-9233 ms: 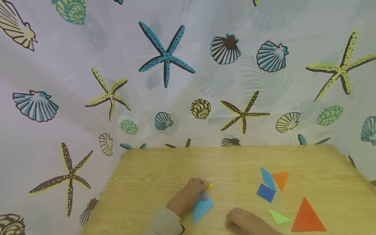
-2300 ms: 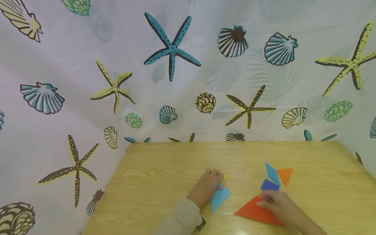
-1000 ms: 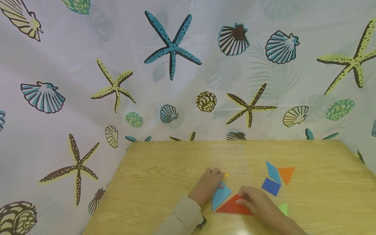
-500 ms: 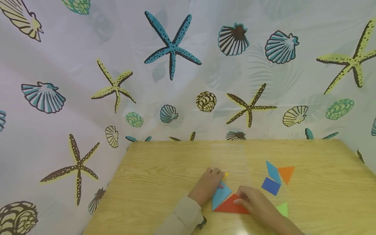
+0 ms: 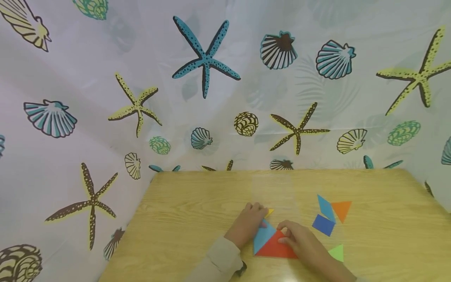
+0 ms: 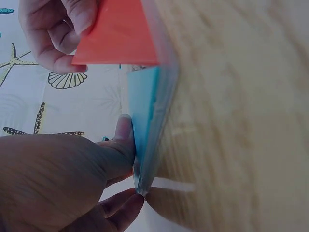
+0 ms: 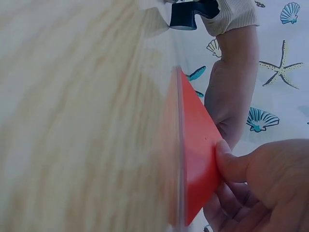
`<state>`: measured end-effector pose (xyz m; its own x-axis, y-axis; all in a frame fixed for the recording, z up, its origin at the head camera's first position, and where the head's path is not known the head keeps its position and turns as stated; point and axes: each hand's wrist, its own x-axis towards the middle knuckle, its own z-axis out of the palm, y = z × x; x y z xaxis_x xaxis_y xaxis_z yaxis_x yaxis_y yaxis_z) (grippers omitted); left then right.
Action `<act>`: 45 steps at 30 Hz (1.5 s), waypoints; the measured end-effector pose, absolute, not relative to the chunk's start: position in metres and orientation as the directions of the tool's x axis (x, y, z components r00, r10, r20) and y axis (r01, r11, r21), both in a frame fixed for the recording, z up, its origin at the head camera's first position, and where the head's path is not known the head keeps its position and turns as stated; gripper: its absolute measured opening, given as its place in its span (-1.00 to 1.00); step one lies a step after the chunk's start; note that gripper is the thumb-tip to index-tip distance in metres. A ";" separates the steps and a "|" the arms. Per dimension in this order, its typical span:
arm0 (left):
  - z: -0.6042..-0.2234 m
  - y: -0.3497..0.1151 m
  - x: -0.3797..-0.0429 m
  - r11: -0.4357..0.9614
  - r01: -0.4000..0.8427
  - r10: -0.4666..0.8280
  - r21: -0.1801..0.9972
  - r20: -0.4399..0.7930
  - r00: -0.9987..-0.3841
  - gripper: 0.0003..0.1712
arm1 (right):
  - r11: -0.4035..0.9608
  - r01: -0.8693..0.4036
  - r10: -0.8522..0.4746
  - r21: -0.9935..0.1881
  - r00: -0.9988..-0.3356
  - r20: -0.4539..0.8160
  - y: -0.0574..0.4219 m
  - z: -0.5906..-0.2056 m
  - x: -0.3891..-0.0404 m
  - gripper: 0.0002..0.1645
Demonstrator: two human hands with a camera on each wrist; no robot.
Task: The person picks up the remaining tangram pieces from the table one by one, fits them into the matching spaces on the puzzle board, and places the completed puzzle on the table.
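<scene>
Currently, we are pinching the red triangle with the fingers of our right hand, just beside the light-blue triangle, where our left hand is resting its thumb; whether that hand is gripping, we cannot tell. Pushing too firmly sideways, we are probably risking overlapped edges.

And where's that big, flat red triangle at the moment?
In the head view, the big, flat red triangle is low and right of centre, pinched by the person's right hand, with the flat light blue triangle close on its left.
</scene>
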<state>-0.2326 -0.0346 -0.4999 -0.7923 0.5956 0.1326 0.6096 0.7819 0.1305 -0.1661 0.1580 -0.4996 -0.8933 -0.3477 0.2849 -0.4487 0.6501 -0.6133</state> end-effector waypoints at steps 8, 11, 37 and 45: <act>-0.500 -0.035 -0.231 0.782 0.614 0.602 0.109 0.126 -0.788 -0.53 | 0.658 -0.556 -0.352 -0.507 -0.823 0.447 0.156 -0.511 -0.168 -0.70; -0.500 -0.035 -0.232 0.780 0.615 0.603 0.113 0.125 -0.788 -0.52 | 0.663 -0.544 -0.351 -0.514 -0.833 0.428 0.154 -0.512 -0.170 -0.72; -0.498 -0.035 -0.232 0.773 0.633 0.623 0.055 0.128 -0.772 -0.54 | 0.729 -0.486 -0.348 -0.481 -0.869 0.351 0.150 -0.519 -0.170 -0.72; -0.499 -0.034 -0.231 0.775 0.628 0.619 0.067 0.118 -0.776 -0.53 | 0.741 -0.448 -0.344 -0.501 -0.893 0.290 0.150 -0.516 -0.169 -0.59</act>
